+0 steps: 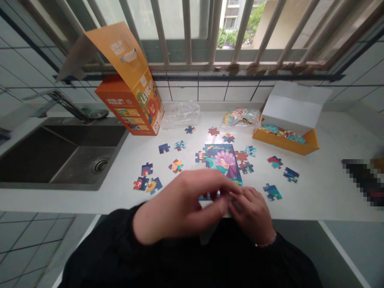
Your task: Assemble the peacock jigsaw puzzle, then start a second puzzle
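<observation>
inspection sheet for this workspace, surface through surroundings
surface: smooth white countertop
job's things: blue jigsaw puzzle with purple peacock, near part hidden; small cardboard loose pieces around it
clutter: upright orange cardboard box, crumpled clear plastic wrapper, filled clear plastic bag, open yellow cardboard box holding pieces
hands: left hand and right hand close together at puzzle's near edge; grip unclear
cables: nothing seen
surroundings: dark sink left, white wall tiles, barred window behind

Peacock puzzle (228, 158): flat, purple bird on blue, partly hidden by left fingers (220, 182). Loose pieces (272, 192): flat, left, right, beyond fingers.
</observation>
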`<state>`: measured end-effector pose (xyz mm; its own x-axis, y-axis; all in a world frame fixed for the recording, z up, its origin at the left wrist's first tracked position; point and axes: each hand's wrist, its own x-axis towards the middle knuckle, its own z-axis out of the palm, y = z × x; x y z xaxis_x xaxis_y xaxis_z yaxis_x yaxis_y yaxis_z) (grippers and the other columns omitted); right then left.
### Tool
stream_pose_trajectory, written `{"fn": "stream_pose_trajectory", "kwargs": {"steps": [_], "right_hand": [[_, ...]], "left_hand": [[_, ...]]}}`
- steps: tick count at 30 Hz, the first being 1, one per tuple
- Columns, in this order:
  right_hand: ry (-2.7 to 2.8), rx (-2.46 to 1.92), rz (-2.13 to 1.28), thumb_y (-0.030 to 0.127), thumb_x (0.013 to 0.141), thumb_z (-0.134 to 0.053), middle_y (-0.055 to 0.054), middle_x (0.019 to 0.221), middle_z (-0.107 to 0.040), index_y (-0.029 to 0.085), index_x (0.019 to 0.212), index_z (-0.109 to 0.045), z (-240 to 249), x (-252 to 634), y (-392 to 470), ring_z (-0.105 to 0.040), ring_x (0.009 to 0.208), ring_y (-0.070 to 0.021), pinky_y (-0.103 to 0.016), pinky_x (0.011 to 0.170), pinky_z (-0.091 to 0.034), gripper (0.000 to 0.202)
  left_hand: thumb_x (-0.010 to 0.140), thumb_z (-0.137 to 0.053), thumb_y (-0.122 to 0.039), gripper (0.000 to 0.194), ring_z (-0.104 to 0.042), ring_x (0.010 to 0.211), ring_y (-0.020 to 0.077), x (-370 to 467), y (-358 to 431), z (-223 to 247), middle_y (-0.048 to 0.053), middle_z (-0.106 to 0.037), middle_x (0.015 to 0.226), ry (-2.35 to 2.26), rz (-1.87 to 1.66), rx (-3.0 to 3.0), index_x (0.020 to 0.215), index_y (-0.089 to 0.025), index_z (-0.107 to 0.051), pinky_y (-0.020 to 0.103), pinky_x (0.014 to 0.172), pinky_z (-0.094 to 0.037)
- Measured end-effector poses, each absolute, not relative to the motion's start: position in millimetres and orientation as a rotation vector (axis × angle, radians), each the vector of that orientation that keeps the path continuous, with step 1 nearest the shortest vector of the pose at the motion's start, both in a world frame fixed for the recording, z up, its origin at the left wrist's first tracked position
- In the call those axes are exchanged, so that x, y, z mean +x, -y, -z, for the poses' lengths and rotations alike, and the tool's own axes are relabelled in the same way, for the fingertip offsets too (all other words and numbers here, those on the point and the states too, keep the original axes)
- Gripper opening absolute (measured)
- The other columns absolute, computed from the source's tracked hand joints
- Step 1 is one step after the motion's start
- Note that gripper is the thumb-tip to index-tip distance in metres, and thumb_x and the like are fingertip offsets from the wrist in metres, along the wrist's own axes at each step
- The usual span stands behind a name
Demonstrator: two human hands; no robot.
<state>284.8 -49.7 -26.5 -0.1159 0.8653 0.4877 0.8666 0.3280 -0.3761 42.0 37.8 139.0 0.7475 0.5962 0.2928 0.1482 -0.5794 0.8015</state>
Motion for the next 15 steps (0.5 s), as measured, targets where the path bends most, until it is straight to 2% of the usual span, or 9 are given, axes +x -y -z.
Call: {"fn": "stream_pose_trajectory", "kwargs": {"steps": [3, 5, 8, 12, 15], "right_hand": [[1.955, -1.516, 0.019, 0.026, 0.104, -0.071, -0.005, 0.109, -0.078, 0.025, 0.102, -0.073, 24.6, 283.5, 49.2, -0.068, 0.103, -0.0254, -0.043, 0.093, -0.049, 0.003], [1.950, -1.510, 0.026, 0.026, 0.103, -0.072, -0.005, 0.108, -0.078, 0.025, 0.102, -0.073, 23.7, 282.9, 48.9, -0.068, 0.102, -0.0253, -0.043, 0.092, -0.049, 0.002], [1.947, -1.508, 0.016, 0.026, 0.104, -0.072, -0.005, 0.108, -0.078, 0.026, 0.103, -0.073, 23.3, 282.4, 48.5, -0.068, 0.101, -0.0253, -0.043, 0.091, -0.048, 0.002], [1.937, -1.521, -0.006, 0.025, 0.104, -0.071, -0.005, 0.108, -0.078, 0.026, 0.104, -0.073, 23.1, 282.4, 47.7, -0.068, 0.102, -0.0253, -0.043, 0.092, -0.049, 0.003], [1.929, -1.526, -0.010, 0.025, 0.104, -0.071, -0.005, 0.108, -0.078, 0.026, 0.104, -0.074, 21.8, 282.6, 47.0, -0.068, 0.102, -0.0252, -0.043, 0.092, -0.049, 0.003]], "left_hand": [[0.101, -0.060, -0.024, 0.022, -0.074, 0.093, 0.0180, 58.9, -114.6, -110.8, 0.005, -0.082, 0.108, -0.851, -0.552, 2.307, 0.114, -0.023, -0.079, 0.030, 0.087, -0.057], [0.101, -0.058, -0.024, 0.025, -0.075, 0.099, 0.0194, 78.2, -167.1, -87.4, 0.006, -0.082, 0.113, -1.084, -0.348, 2.440, 0.115, -0.021, -0.078, 0.030, 0.089, -0.057], [0.097, -0.058, -0.019, 0.031, -0.074, 0.109, 0.0258, 108.1, -227.5, -57.7, 0.015, -0.080, 0.121, -1.227, -0.284, 2.497, 0.123, -0.014, -0.076, 0.035, 0.098, -0.055], [0.100, -0.057, -0.025, 0.032, -0.070, 0.120, 0.0300, 139.6, -266.3, -32.5, 0.020, -0.075, 0.130, -1.253, -0.216, 2.575, 0.124, -0.012, -0.075, 0.038, 0.107, -0.051], [0.102, -0.058, -0.033, 0.033, -0.067, 0.123, 0.0296, 154.1, -278.3, -21.4, 0.019, -0.072, 0.133, -1.205, -0.168, 2.630, 0.124, -0.015, -0.075, 0.038, 0.110, -0.049]]}}
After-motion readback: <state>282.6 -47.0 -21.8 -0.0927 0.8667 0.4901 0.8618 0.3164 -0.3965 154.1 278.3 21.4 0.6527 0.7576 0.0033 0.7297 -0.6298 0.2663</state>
